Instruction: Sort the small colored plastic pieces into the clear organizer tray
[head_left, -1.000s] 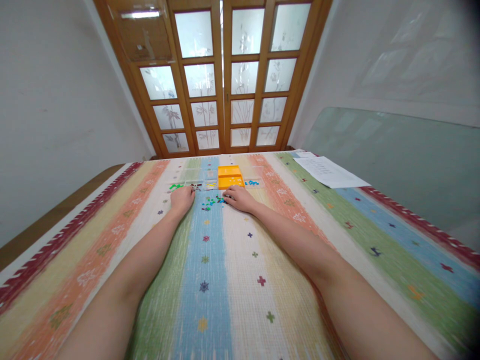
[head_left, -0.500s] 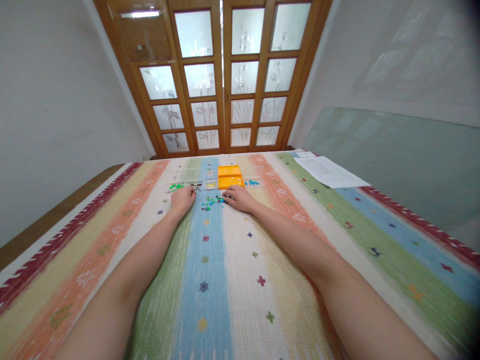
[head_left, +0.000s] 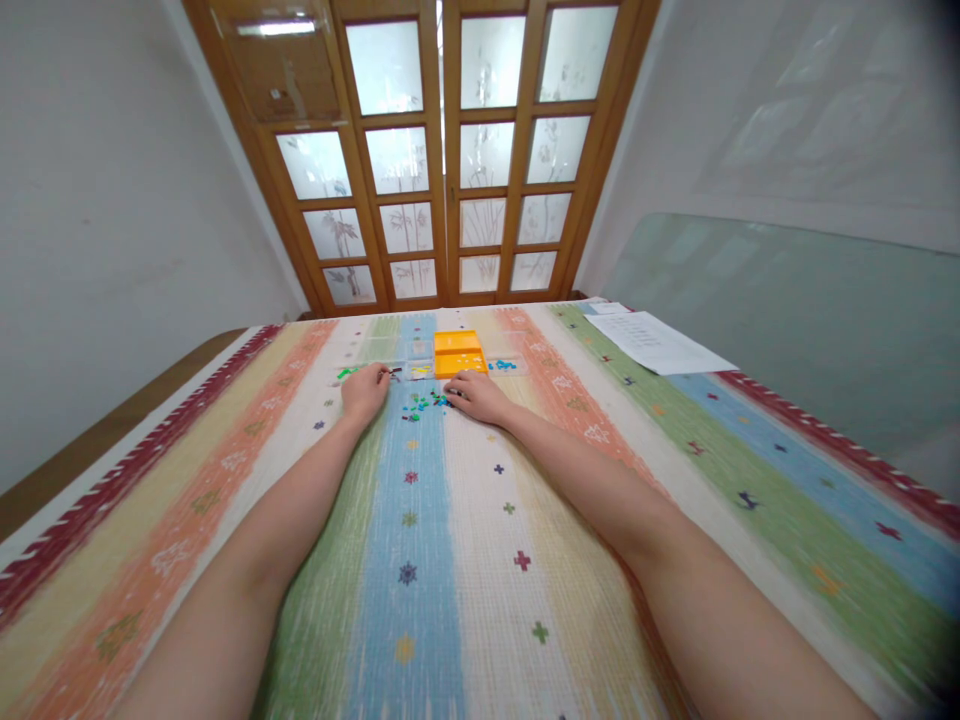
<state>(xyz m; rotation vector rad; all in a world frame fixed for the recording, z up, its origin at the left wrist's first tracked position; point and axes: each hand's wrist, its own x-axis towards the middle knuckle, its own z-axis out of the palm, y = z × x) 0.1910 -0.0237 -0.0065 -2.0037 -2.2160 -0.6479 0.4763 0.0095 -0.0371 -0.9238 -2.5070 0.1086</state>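
Note:
My left hand (head_left: 365, 392) is over the front of a clear box holding dark brown pieces (head_left: 395, 371), its fingers pinched together; anything between the fingertips is too small to make out. Green pieces (head_left: 346, 373) lie in a clear box just left of it, partly hidden by the hand. My right hand (head_left: 478, 396) rests palm down on the cloth with bent fingers slightly apart. Its fingertips touch the right edge of a loose pile of small green, blue and dark pieces (head_left: 421, 404).
An open orange box (head_left: 460, 341) with small white pieces stands behind my right hand. Beside it are clear boxes of yellow pieces (head_left: 421, 370) and blue pieces (head_left: 502, 365). Printed paper sheets (head_left: 656, 342) lie at the right on the striped tablecloth (head_left: 409, 620).
My left hand has shifted slightly forward, away from me, and covers more of the green pieces. The right hand stays by the pile.

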